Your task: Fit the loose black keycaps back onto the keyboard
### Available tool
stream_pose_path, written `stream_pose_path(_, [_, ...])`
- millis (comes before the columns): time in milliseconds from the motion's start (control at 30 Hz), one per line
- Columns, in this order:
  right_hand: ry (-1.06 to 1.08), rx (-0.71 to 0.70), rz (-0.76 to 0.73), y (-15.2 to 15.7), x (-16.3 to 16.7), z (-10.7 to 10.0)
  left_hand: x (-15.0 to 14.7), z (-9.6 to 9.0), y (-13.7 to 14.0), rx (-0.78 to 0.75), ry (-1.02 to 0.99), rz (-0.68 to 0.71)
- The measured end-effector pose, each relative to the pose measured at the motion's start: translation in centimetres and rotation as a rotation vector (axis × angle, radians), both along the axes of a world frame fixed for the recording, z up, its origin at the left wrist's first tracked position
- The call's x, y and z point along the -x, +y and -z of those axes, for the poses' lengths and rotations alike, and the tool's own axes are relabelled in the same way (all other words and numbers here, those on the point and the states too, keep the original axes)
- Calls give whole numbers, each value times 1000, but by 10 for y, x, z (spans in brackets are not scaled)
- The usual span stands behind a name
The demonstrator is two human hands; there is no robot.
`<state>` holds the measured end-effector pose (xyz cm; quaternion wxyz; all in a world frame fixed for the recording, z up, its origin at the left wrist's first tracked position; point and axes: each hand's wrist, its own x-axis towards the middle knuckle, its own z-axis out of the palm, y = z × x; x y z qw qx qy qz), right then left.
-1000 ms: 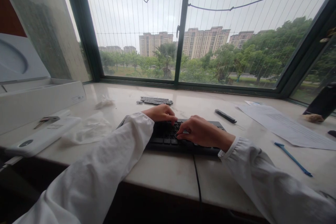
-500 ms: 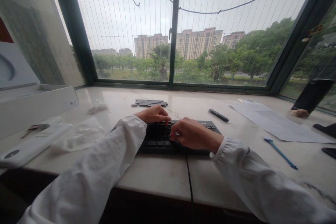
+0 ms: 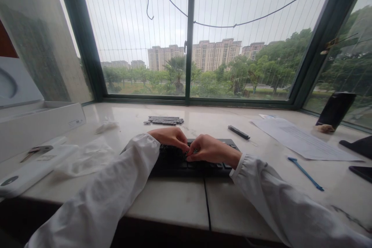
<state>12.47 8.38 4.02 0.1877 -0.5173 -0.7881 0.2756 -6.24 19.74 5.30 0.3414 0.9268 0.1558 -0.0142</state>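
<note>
We note the black computer keyboard (image 3: 177,171) along the windowsill's (image 3: 171,197) front edge, directly beneath the left hand (image 3: 172,138) and right hand (image 3: 211,148). Both nearly meet over its middle, digits bunched; whether either pinches anything, we cannot tell.

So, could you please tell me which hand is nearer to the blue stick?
Right: the right hand is over the keyboard, left of the blue stick; the left hand is farther left.
</note>
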Motion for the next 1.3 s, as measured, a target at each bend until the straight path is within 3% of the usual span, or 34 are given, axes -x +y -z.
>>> stream_pose_path(300, [11, 106, 7, 3, 0, 3, 0, -4, -10, 13, 39, -17])
stream_pose_path(567, [-94, 77, 74, 2, 1, -2, -5, 0, -14, -21, 94, -98])
stream_pose_path(800, [-36, 101, 20, 8, -2, 2, -7, 0, -17, -44, 59, -150])
stream_pose_path(1100, [31, 158, -9, 10, 2, 3, -5, -1, -20, -1, -1, -93])
stream_pose_path(1300, [37, 126, -11, 5, 6, 2, -4, 2, -15, 66, 35, -98])
